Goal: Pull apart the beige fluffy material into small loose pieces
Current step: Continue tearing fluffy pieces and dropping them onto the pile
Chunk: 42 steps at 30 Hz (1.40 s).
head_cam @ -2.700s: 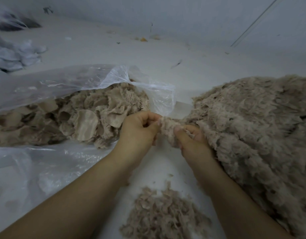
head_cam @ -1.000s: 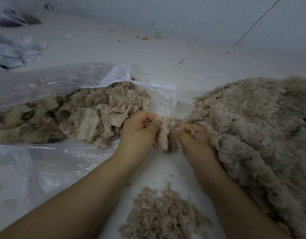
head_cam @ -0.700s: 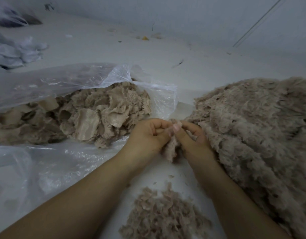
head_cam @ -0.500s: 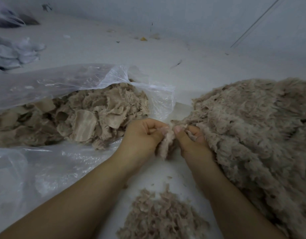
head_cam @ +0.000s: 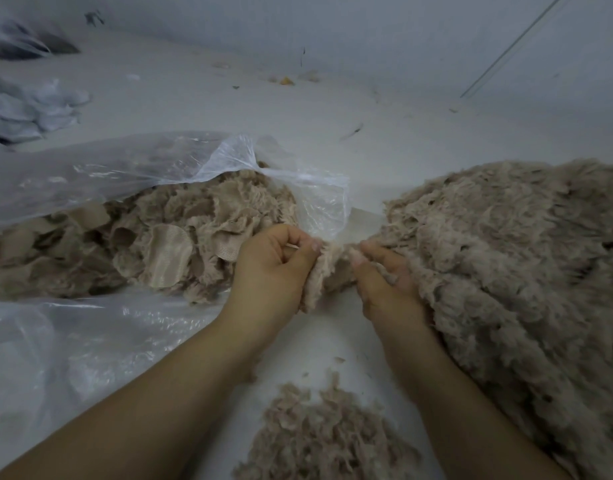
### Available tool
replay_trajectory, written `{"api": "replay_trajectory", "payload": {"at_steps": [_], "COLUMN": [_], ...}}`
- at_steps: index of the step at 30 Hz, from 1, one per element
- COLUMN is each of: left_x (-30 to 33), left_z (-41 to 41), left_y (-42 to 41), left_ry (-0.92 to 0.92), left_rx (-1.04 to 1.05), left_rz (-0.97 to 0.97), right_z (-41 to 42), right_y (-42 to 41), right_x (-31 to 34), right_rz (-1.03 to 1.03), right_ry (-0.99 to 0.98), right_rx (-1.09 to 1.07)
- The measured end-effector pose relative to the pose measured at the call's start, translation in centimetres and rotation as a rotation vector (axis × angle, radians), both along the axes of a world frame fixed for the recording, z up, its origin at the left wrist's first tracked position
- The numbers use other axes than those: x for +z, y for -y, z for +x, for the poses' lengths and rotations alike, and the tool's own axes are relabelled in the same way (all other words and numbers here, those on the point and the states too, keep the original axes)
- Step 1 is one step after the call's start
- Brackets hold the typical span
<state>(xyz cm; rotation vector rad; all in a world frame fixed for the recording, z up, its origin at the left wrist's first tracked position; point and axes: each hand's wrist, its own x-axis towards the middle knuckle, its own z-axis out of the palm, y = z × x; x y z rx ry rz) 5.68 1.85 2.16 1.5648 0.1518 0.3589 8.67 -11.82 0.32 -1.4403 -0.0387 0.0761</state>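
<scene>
In the head view, the left hand [head_cam: 275, 263] and the right hand [head_cam: 384, 275] meet just above the middle of the frame, each curled round one clump of beige fluff [head_cam: 327, 268] that hangs between them; the thumbs pinch it from opposite sides, close together, which looks like the grip for tearing off a short tuft rather than a long strip. The clump sits at the left edge of the big fluffy heap [head_cam: 512, 271] filling the right side of the frame, and the right hand's back touches that heap, so the stock is probably drawn straight from it. Directly below the hands, at the bottom centre, lies a small pile of loose pieces [head_cam: 327, 441], placed, it seems, where torn bits simply drop. At the left, a clear plastic bag [head_cam: 132, 168] lies on its side with its mouth toward the hands, holding beige scraps [head_cam: 166, 244], some showing woven backing. All rests on a pale surface [head_cam: 298, 109].
</scene>
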Motion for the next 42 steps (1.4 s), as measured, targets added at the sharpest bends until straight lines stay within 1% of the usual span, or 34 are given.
{"api": "replay_trajectory", "payload": {"at_steps": [3,4,6,10,14,17,19,21,23,25,27,29,31,33,37,40,42], "left_x": [-0.2,-0.1,-0.2,-0.1,0.1,-0.1,0.1,0.4,0.5,0.4,0.3,0.4,0.5,0.4,0.7,1.3,1.7], "left_z": [-0.2,-0.4,-0.5,-0.5,-0.4,-0.2,-0.3,-0.6,-0.8,-0.7,-0.5,-0.3,-0.3,-0.4,-0.5,-0.5,-0.5], "left_y": [0.4,0.6,1.0,0.9,0.7,0.7,0.8,1.0,1.2,1.1,0.7,0.2,0.0,-0.1,-0.6,-1.5,-2.1], "left_ry": [0.017,0.024,0.014,-0.037,-0.006,-0.001,0.012,0.018,0.008,-0.006,-0.032,-0.057,-0.104,-0.173,-0.242,-0.267,-0.282], "left_rx": [-0.033,-0.061,-0.115,-0.124,-0.021,0.033,-0.002,-0.080,-0.131,-0.102,-0.027,-0.021,-0.124,-0.249,-0.470,-0.511,-0.510], "left_rz": [0.108,0.142,0.159,0.060,-0.032,-0.027,-0.051,-0.059,-0.057,-0.089,-0.149,-0.210,-0.210,-0.136,-0.062,0.037,0.046], "right_z": [-0.5,-0.6,-0.7,-0.5,-0.1,0.0,-0.2,-0.5,-0.7,-0.5,-0.4,-0.4,-0.4,-0.5,-0.8,-1.0,-1.0], "right_y": [0.0,0.0,0.0,-0.1,-0.2,-0.1,0.2,0.3,0.1,-0.1,-0.3,-0.1,0.1,0.2,0.4,0.2,0.1], "right_x": [0.7,0.8,0.9,0.4,0.3,0.6,0.6,0.7,0.9,1.0,1.1,1.1,1.0,1.2,1.3,1.6,1.8], "right_rz": [0.024,0.021,0.013,0.030,0.006,-0.023,-0.019,-0.007,0.032,0.070,0.061,0.062,0.023,-0.003,0.054,0.104,0.136], "right_ry": [0.134,0.157,0.167,0.084,0.015,0.019,0.028,0.033,0.009,-0.031,-0.041,-0.046,-0.014,0.008,-0.016,-0.023,-0.022], "right_rx": [0.164,0.212,0.241,0.209,0.163,0.172,0.207,0.232,0.235,0.192,0.145,0.131,0.142,0.150,0.135,0.110,0.099]}}
